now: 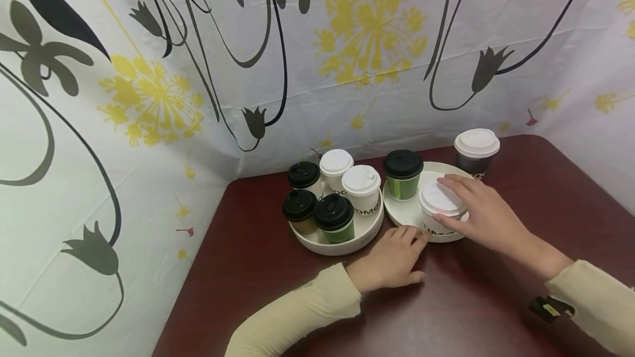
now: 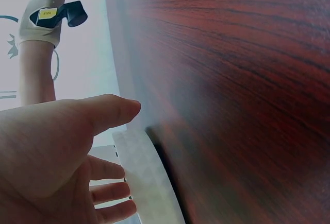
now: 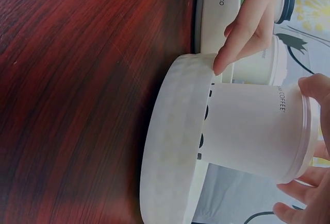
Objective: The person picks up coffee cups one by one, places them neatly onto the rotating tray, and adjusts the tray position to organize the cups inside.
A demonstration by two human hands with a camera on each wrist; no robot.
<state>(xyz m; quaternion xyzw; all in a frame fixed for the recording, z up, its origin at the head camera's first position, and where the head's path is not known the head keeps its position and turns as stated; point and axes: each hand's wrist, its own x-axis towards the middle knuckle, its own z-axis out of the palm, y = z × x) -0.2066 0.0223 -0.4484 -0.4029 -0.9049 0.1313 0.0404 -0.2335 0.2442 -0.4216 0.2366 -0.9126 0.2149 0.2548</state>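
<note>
My right hand (image 1: 478,211) holds a white paper coffee cup (image 1: 435,200) by its white lid, with thumb and fingers spread around the lid's edge. Seen from the right wrist, the cup (image 3: 252,131) stands upright within the low wall of a round white tray (image 3: 172,141). My left hand (image 1: 392,258) is at the near left side of this tray, and a fingertip touches its rim in the right wrist view. From the left wrist, that hand (image 2: 56,157) shows its thumb extended and its fingers loosely bent beside the tray wall. A green cup with a black lid (image 1: 403,175) shares the tray.
To the left, a second round white tray (image 1: 337,249) carries several lidded cups, some with black lids and some with white. Behind the right tray stands a dark cup with a white lid (image 1: 477,150). Patterned cloth (image 1: 297,81) hangs around the dark red table (image 1: 238,269).
</note>
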